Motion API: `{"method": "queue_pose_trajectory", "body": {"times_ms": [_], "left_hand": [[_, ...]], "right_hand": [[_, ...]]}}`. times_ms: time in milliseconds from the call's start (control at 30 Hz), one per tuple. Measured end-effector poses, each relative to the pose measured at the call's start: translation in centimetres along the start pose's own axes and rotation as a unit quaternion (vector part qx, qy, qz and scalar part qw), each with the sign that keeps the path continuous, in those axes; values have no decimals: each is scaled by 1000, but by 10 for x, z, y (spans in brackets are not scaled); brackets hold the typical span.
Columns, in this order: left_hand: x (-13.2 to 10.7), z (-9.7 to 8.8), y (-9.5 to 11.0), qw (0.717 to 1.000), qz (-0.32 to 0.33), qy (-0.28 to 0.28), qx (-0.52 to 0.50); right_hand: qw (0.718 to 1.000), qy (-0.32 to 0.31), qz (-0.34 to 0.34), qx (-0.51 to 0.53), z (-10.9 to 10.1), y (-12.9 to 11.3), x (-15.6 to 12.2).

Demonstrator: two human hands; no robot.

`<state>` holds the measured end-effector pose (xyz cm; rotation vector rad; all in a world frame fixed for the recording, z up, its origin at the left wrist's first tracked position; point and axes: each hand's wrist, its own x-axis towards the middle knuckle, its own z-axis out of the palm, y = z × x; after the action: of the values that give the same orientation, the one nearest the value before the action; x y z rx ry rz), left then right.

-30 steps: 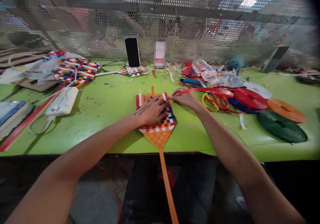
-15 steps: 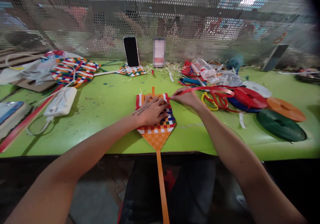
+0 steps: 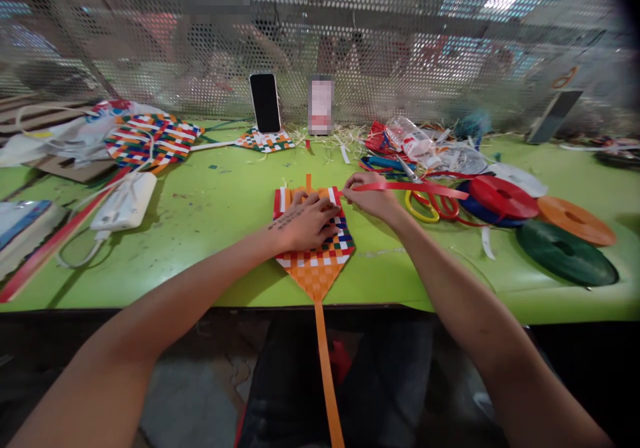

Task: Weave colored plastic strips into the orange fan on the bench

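Note:
A half-woven fan (image 3: 316, 261) of orange, white, red and blue strips lies on the green table (image 3: 215, 235), its orange handle strip (image 3: 327, 375) hanging over the front edge. My left hand (image 3: 306, 220) presses flat on the weave, fingers spread. My right hand (image 3: 373, 198) pinches a red strip (image 3: 415, 187) at the fan's upper right corner; the strip runs right to a red roll (image 3: 500, 196).
Orange (image 3: 575, 212), dark green (image 3: 567, 253) and blue rolls lie to the right, with yellow-and-red scissors (image 3: 430, 207) and a plastic bottle (image 3: 413, 138). Finished fans (image 3: 150, 140), a power bank (image 3: 124, 201) and a phone (image 3: 265, 103) against the mesh screen sit left and behind.
The view shifted slightly. My right hand has drawn the red strip a little closer to the fan's corner; my left hand stays pressed on the weave.

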<state>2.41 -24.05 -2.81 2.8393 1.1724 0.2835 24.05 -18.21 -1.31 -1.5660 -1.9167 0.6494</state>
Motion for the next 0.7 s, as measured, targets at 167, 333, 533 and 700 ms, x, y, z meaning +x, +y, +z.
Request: {"method": "queue_pose_trajectory", "body": {"times_ms": [167,333,533,700], "left_hand": [[0,1,-1,1000,5,4,5],[-1,-1,2,1000,-1,2,10],[0,-4,7,1000,-12,-6,15],[1,0,3,1000,-5,5,12]], "right_hand": [[998,-38,-39,13,-3,3,-2],[991,-118,-53,-29,-10,11,-4],[984,-97,-122,-87,-9,17,-2],[989,-60,-95,-94,-5,13,0]]}}
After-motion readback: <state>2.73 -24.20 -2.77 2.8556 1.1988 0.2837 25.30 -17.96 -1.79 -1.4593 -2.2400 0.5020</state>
